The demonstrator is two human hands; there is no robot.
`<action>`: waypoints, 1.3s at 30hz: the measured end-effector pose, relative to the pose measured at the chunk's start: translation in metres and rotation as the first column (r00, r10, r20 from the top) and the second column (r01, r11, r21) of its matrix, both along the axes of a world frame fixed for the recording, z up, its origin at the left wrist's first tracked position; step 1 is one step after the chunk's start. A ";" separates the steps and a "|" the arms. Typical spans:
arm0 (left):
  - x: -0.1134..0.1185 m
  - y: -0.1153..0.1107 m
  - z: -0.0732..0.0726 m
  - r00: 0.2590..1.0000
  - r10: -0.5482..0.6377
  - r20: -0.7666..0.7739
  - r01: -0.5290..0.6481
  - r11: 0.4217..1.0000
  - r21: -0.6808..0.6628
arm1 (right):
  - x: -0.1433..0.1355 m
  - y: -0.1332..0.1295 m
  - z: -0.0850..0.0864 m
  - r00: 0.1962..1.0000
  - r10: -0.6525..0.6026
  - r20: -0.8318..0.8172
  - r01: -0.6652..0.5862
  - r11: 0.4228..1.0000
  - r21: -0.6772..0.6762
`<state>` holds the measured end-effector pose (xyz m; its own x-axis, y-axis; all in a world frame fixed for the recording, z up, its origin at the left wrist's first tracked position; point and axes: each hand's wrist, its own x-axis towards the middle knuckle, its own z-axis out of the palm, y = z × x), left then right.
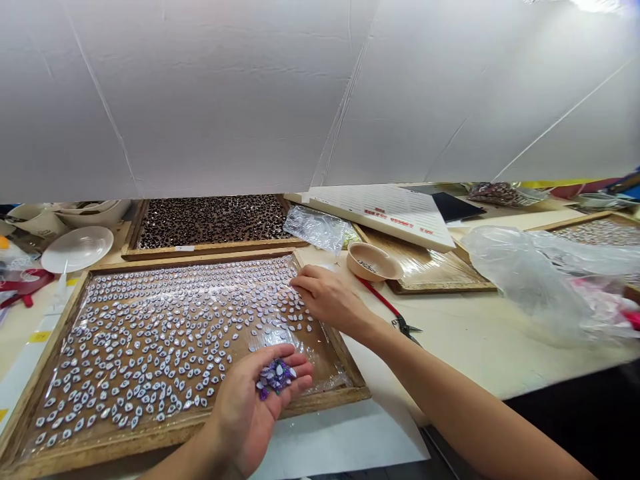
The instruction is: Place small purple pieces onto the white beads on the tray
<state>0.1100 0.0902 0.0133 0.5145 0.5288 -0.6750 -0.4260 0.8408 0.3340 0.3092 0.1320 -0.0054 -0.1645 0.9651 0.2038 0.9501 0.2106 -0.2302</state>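
Note:
My left hand (255,400) is turned palm up and cupped, with a small heap of purple and white-backed teardrop rhinestones (276,377) lying in it. It hovers above the front of a wooden-framed tray (125,437) lined with clear film. Rows of white drop-shaped stones with dark centres (165,347) cover much of the film, dense at the back and looser in front. Over the tray's back right part, my right hand (327,297) reaches down with fingertips pinched at the stones. Whatever those fingertips hold is too small to make out.
Behind stands a second framed tray (210,243) of dark stones. A beige bowl (371,262), red-handled pliers (385,300) and a white foam board (385,212) lie to the right, near crumpled plastic bags (525,280). At left sit a white plate (77,249) and red scissors (25,285).

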 end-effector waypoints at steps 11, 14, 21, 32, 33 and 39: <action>0.003 0.001 -0.002 0.997 0.079 0.000 -0.079 0.996 0.045 | -0.043 -0.063 0.009 0.908 0.304 -0.287 -0.333 0.941 -0.055; 0.003 -0.001 0.000 0.999 0.047 0.006 -0.048 0.997 0.055 | -0.041 -0.061 0.006 0.921 0.260 -0.292 -0.308 0.942 -0.132; 0.004 0.000 0.000 0.999 0.010 0.040 -0.013 0.998 0.068 | -0.040 -0.066 0.013 0.923 0.293 -0.248 -0.333 0.933 -0.138; 0.001 0.001 -0.004 0.998 -0.021 0.055 0.014 0.994 0.112 | -0.036 -0.065 0.008 0.889 0.284 -0.360 -0.337 0.937 -0.092; 0.000 0.001 -0.004 0.998 -0.023 0.059 0.016 0.993 0.114 | -0.036 -0.064 0.008 0.885 0.279 -0.373 -0.338 0.936 -0.100; 0.000 0.001 -0.005 0.997 -0.024 0.067 0.018 0.996 0.092 | -0.038 -0.062 0.014 0.888 0.218 -0.404 -0.318 0.927 -0.200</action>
<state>0.1101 0.0908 0.0085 0.5695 0.5750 -0.5874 -0.4328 0.8173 0.3803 0.2712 0.0703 0.0087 -0.3857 0.9209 0.0556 0.7007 0.3316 -0.6317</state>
